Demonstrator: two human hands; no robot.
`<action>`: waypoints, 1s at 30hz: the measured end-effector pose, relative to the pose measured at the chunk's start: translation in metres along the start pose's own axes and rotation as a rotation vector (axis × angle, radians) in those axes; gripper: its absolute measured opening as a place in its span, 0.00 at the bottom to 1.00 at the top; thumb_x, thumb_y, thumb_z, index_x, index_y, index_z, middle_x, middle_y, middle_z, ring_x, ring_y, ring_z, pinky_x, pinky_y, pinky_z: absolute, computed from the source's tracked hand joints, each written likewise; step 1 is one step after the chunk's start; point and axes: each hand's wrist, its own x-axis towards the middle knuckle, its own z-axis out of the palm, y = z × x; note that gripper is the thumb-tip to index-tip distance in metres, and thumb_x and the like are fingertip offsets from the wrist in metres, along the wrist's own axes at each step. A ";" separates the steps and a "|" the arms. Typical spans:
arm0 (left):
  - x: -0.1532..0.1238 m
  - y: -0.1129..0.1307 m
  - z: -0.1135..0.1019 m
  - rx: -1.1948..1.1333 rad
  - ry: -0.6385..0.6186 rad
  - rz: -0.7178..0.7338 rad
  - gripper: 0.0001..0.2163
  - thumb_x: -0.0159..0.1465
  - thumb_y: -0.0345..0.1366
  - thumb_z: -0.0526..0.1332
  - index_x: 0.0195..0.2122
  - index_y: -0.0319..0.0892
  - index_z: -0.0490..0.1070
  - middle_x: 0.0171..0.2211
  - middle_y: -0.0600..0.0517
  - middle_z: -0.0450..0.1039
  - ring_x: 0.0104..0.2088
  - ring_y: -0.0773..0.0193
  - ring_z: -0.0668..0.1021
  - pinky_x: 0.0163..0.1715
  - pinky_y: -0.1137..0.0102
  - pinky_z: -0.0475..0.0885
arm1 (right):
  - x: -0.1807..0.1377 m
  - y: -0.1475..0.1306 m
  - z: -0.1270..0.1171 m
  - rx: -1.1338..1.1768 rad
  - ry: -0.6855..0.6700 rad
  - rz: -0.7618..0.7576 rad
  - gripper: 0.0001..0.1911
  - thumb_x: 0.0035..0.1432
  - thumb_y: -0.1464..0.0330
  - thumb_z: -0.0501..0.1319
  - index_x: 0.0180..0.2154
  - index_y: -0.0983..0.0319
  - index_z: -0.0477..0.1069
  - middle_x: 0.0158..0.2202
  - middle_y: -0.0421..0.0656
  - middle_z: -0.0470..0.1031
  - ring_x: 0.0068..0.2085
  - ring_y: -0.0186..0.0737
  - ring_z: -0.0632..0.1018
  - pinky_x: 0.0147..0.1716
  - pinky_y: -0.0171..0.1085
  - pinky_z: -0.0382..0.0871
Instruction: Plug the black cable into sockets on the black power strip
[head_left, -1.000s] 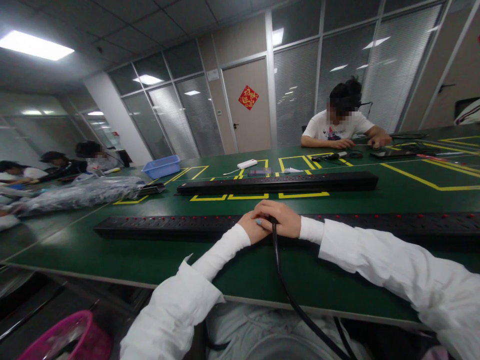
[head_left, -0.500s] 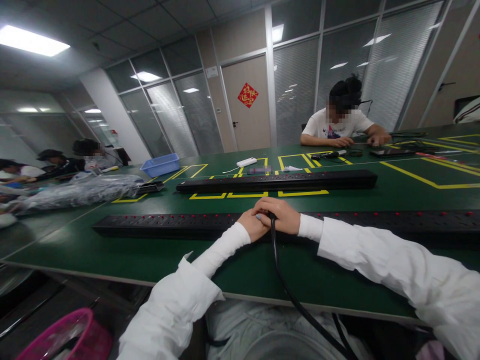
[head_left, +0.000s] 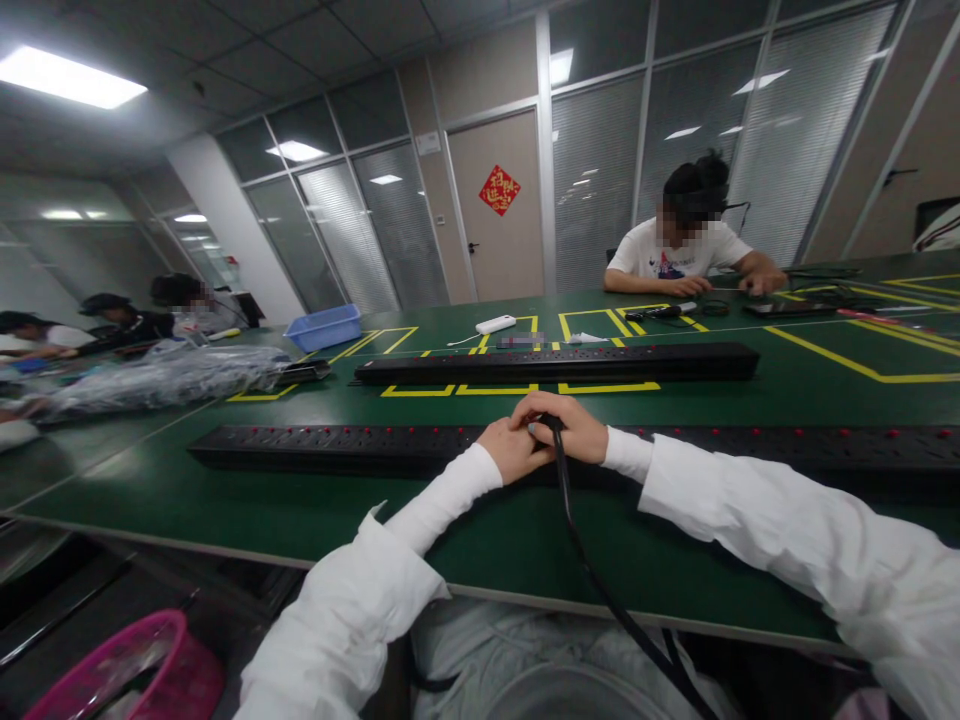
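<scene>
Remotely, I had the right grip [head_left: 576, 432] clamped on a thick black round cable [head_left: 568, 505], probably bendy, best held up top; left grip [head_left: 516, 452], couldn't tell.

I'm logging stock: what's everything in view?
Flat table: one, green, centre
Long power strips: two, black, near and middle
Rectangular plastic tub: one, blue, table's left
Plastic wrapping: one heap, clear, table left
Rectangular device: one, white, behind farther strip
Round plastic basket: one, pink, lower left
Thick cable: at least one, black, crossing table edge
Diamond sign: one, red, background
Other people: at least four, mixed clothing, background
Left hand, right hand: one each, bare, at near strip
</scene>
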 end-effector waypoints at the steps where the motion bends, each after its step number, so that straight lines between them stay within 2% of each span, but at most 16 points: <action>1: 0.000 0.000 -0.001 -0.012 0.002 0.005 0.20 0.60 0.49 0.44 0.41 0.40 0.64 0.38 0.47 0.68 0.38 0.58 0.72 0.37 0.66 0.68 | 0.000 0.000 -0.002 0.072 -0.002 0.022 0.13 0.44 0.78 0.52 0.35 0.65 0.67 0.35 0.43 0.68 0.36 0.36 0.69 0.39 0.37 0.63; 5: -0.001 -0.002 -0.002 -0.044 -0.018 0.045 0.25 0.57 0.55 0.41 0.42 0.41 0.62 0.38 0.46 0.68 0.37 0.57 0.72 0.36 0.63 0.67 | -0.001 0.000 -0.012 0.334 -0.018 0.117 0.14 0.45 0.77 0.49 0.36 0.67 0.66 0.34 0.44 0.70 0.36 0.37 0.71 0.38 0.38 0.64; 10: 0.000 -0.002 -0.002 -0.042 -0.005 0.089 0.31 0.55 0.59 0.40 0.50 0.40 0.55 0.39 0.45 0.66 0.38 0.56 0.71 0.36 0.63 0.65 | -0.013 0.007 -0.032 0.433 0.033 0.217 0.16 0.44 0.77 0.49 0.36 0.67 0.66 0.32 0.43 0.72 0.34 0.36 0.73 0.38 0.38 0.65; 13: -0.001 -0.002 -0.002 -0.025 -0.013 0.073 0.32 0.54 0.60 0.40 0.52 0.41 0.54 0.36 0.47 0.66 0.36 0.56 0.71 0.35 0.64 0.64 | -0.023 0.011 -0.043 0.422 0.034 0.252 0.16 0.43 0.76 0.50 0.36 0.66 0.67 0.31 0.43 0.73 0.34 0.37 0.73 0.38 0.38 0.65; 17: -0.002 -0.002 -0.001 -0.035 0.006 0.077 0.31 0.54 0.59 0.40 0.52 0.43 0.53 0.36 0.48 0.66 0.37 0.57 0.71 0.35 0.65 0.64 | -0.032 0.012 -0.050 0.376 -0.038 0.294 0.15 0.43 0.76 0.51 0.36 0.67 0.67 0.31 0.44 0.73 0.34 0.37 0.73 0.36 0.37 0.65; 30: -0.002 -0.004 -0.002 -0.043 -0.001 0.096 0.31 0.55 0.59 0.40 0.52 0.42 0.52 0.37 0.47 0.66 0.37 0.57 0.70 0.35 0.65 0.64 | -0.026 0.007 -0.035 0.143 0.049 0.266 0.09 0.52 0.70 0.51 0.32 0.66 0.68 0.27 0.41 0.69 0.32 0.35 0.71 0.34 0.35 0.63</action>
